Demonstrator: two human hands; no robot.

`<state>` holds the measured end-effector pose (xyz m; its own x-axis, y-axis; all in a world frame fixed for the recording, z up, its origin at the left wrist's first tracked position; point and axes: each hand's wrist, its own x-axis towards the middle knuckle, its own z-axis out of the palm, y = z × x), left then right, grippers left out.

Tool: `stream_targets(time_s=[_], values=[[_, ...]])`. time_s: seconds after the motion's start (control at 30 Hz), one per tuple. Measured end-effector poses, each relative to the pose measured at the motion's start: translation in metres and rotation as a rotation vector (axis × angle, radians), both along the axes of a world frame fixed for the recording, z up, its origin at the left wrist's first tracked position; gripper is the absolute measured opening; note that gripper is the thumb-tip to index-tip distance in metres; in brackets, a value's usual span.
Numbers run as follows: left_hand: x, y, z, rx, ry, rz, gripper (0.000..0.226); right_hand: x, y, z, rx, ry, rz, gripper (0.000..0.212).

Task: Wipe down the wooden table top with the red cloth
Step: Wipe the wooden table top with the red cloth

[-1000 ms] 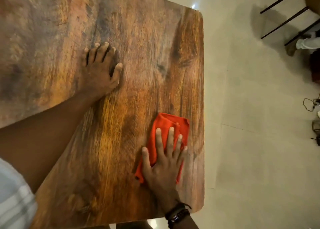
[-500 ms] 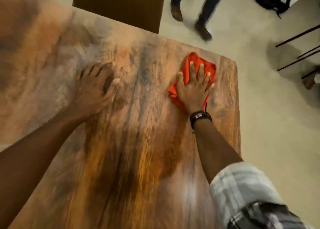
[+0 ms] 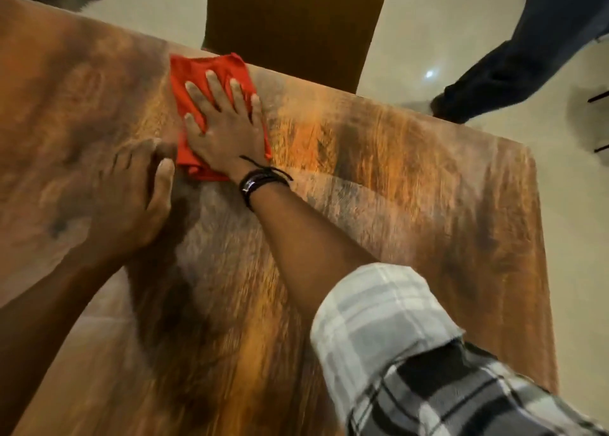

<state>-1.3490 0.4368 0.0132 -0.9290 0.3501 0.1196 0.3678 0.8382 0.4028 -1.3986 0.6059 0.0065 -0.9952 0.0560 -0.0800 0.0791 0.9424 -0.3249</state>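
The wooden table top (image 3: 412,185) fills most of the view, with its far edge at the top and a rounded corner at the right. The red cloth (image 3: 197,76) lies flat near the far edge. My right hand (image 3: 227,129) presses down on the cloth with the fingers spread; dark bands circle the wrist. My left hand (image 3: 131,198) rests palm down on the bare wood just left of the cloth, its thumb almost touching the cloth's near corner.
A brown chair back (image 3: 290,23) stands against the far edge behind the cloth. Another person's dark trouser leg and shoe (image 3: 494,73) are on the pale tiled floor (image 3: 576,237) past the right corner. Dark metal legs show at the far right.
My right hand has slid the cloth from the near right edge up to the far edge, then leftward toward my left hand. The view has tilted up; the left hand stays planted.
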Motion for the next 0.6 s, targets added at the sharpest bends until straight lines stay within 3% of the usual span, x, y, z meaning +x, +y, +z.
stream_targets(time_s=[0.1,0.33,0.43,0.6], values=[[0.013,-0.005,-0.011,-0.011,-0.037,0.022,0.064,0.018,0.067,0.000,-0.067,0.003,-0.136,0.056],[0.013,0.000,-0.013,-0.089,-0.022,0.022,0.070,0.133,0.313,0.018,0.040,-0.007,-0.630,0.059],[0.015,0.004,-0.016,-0.097,0.010,0.033,0.069,0.166,0.337,0.031,0.101,-0.040,-0.752,0.051],[0.015,0.006,-0.015,-0.089,0.039,0.040,0.067,0.122,0.303,0.020,0.068,-0.064,-0.911,0.060]])
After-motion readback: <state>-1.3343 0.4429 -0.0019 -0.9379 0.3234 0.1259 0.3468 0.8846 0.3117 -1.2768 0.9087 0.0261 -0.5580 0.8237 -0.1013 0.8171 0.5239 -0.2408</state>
